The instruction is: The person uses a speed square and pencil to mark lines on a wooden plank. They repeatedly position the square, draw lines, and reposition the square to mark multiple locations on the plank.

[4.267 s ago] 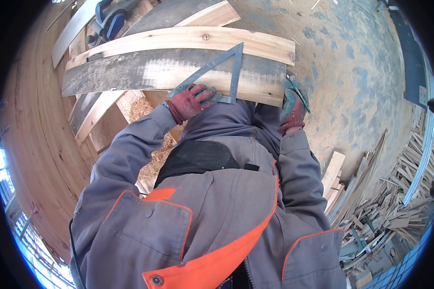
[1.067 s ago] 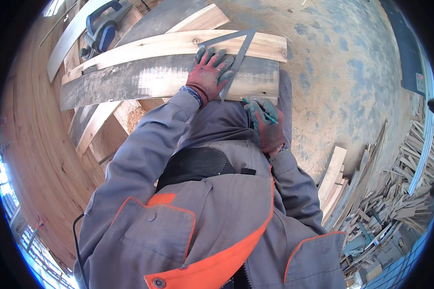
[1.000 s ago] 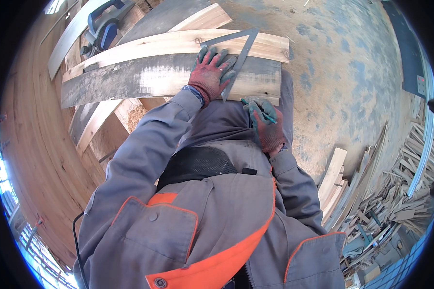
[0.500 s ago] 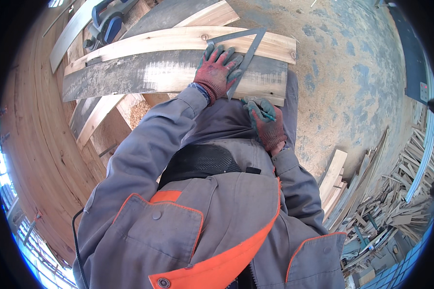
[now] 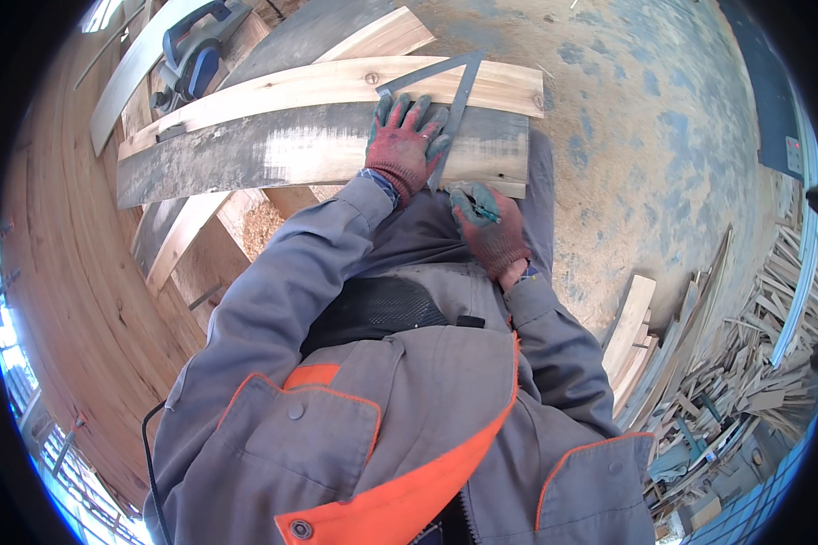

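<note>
A dark-stained board (image 5: 218, 156) lies crosswise in front of me, beside a pale plank (image 5: 282, 89) along its far side. Across both rests a thin grey metal triangular square (image 5: 464, 95), one long leg reaching the near edge of the dark board. My left hand (image 5: 404, 143), in a red and grey-green glove, lies spread flat on the board against the square and hides part of it. In the matching glove, my right hand (image 5: 493, 227) is closed around a slim green pencil-like marker (image 5: 486, 214). Its fingertips are at the board's near edge, close to the square's lower end; the marker's tip is hard to make out.
A blue and grey power tool (image 5: 195, 64) sits at the far left among more planks. Sawdust (image 5: 262, 225) lies below the boards. A broad wooden surface (image 5: 91, 272) runs down the left. Stacked strips (image 5: 632, 327) and a heap of offcuts (image 5: 763, 363) lie at right.
My right hand has moved left along the board's near edge, closer to the lower end of the square. My left hand stays flat on the board. The whole view has shifted slightly.
</note>
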A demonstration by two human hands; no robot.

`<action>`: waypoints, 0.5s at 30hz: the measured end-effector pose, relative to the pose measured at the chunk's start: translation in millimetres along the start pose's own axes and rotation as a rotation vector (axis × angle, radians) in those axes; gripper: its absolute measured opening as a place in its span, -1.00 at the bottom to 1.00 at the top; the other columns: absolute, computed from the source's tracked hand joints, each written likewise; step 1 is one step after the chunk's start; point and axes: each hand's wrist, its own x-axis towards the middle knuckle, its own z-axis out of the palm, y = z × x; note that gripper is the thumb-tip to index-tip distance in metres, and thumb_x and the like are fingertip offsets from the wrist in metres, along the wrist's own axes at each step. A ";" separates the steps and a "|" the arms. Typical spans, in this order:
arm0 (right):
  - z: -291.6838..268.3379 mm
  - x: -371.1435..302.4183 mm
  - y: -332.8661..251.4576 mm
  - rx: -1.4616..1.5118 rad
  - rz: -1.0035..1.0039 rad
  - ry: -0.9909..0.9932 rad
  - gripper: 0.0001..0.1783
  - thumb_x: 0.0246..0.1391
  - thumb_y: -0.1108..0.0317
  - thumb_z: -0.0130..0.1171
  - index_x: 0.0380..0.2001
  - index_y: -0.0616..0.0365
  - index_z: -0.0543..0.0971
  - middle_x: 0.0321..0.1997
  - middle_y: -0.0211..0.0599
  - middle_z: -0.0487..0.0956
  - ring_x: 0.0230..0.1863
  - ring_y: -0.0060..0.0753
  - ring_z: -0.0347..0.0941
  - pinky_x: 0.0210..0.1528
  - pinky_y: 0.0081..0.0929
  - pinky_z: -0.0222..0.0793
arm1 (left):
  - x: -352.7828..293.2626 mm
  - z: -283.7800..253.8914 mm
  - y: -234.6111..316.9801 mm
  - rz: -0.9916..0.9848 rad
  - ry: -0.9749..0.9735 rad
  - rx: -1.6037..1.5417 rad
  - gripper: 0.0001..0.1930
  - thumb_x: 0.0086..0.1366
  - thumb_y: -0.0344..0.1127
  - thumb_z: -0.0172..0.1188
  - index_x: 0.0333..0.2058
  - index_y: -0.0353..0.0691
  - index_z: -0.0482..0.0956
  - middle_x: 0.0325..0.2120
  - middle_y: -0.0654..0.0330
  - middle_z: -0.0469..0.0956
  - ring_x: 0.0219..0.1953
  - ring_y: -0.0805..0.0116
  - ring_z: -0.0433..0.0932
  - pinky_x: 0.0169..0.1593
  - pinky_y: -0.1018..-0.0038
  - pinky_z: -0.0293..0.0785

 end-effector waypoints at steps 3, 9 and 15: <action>1.6 0.6 1.2 0.011 0.023 0.016 -0.71 0.02 0.21 0.43 -0.19 0.05 0.70 -0.27 -0.11 0.72 -0.18 0.12 0.66 -0.15 -0.10 0.60 | 0.6 -0.3 2.3 -0.005 -0.003 -0.003 -0.44 0.42 0.11 0.10 0.33 0.12 0.51 0.43 0.01 0.29 0.50 -0.12 0.15 0.57 -0.08 -0.17; 0.4 4.6 -4.4 -0.038 0.081 -0.008 -0.74 0.02 0.18 0.43 -0.24 0.02 0.70 -0.28 -0.08 0.72 -0.19 0.14 0.65 -0.16 -0.09 0.59 | 0.1 -3.4 9.0 -0.021 0.020 -0.016 -0.46 0.44 0.13 0.04 0.31 0.13 0.52 0.44 0.04 0.29 0.51 -0.08 0.16 0.59 -0.10 -0.31; -1.0 11.1 -20.0 -0.081 0.111 -0.007 -0.74 -0.02 0.14 0.43 -0.29 0.00 0.70 -0.33 -0.12 0.71 -0.22 0.13 0.65 -0.19 -0.07 0.58 | 2.3 -5.9 9.5 -0.045 -0.062 -0.026 -0.43 0.36 0.09 0.16 0.29 0.07 0.54 0.44 0.00 0.27 0.49 -0.16 0.14 0.57 -0.09 -0.16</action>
